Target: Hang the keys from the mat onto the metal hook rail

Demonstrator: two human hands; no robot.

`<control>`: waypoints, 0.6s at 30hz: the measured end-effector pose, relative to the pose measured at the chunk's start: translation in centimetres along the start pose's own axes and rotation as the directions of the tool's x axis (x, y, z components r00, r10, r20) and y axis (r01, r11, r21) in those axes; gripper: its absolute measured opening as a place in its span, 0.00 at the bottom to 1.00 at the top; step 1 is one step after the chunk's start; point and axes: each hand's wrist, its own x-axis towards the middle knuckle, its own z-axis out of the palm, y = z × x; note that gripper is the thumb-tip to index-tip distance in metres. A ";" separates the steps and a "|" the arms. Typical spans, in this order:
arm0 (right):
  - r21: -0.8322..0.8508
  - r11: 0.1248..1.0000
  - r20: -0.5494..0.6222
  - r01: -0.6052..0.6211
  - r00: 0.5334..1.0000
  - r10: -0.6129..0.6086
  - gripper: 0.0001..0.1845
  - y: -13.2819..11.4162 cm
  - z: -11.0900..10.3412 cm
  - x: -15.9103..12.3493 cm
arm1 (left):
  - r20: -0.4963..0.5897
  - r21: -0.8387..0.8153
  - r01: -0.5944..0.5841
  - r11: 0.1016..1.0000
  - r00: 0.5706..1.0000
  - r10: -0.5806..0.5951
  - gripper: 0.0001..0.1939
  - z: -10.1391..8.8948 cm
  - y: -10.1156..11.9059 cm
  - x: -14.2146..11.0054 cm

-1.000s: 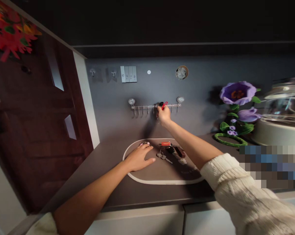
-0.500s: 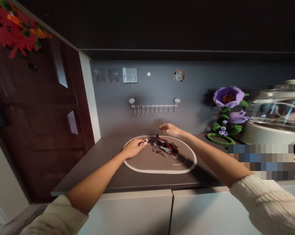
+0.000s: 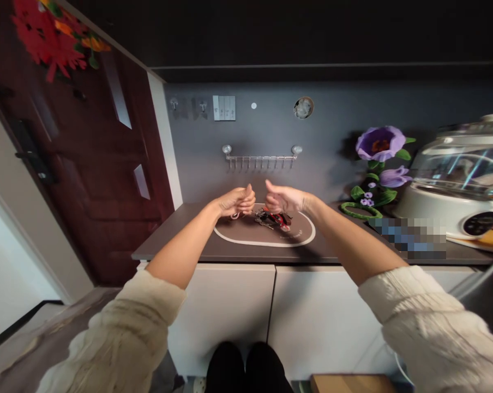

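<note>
While stretched out over the oval mat [image 3: 246, 232], holds the left hand [image 3: 239, 201] curled, thumb-up, near its 11 o'clock, too hidden to tell whether gripping, and the right hand [image 3: 286, 198] slack and ungripping near 1 o'clock. On that mat, see bunched keys [image 3: 276, 219] around the centre, a pale ring [image 3: 234, 216] toward 10 o'clock.
</note>
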 end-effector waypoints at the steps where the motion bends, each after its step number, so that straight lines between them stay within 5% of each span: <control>1: 0.091 0.995 -0.017 0.039 0.999 -0.038 0.33 0.5 0.2 0.1 | -0.027 -0.067 -0.005 0.998 1.000 0.003 0.30 0.1 -0.2 0.0; 10: 0.474 0.870 -0.119 0.135 0.989 -0.088 0.34 7.7 1.7 -0.4 | -0.122 -0.386 0.101 0.917 0.980 -0.159 0.34 -0.8 -6.6 -1.8; 18: 0.506 0.847 -0.106 0.163 0.986 -0.126 0.34 7.9 1.4 -0.5 | -0.140 -0.393 0.111 0.913 0.974 -0.179 0.34 -1.5 -6.5 -2.2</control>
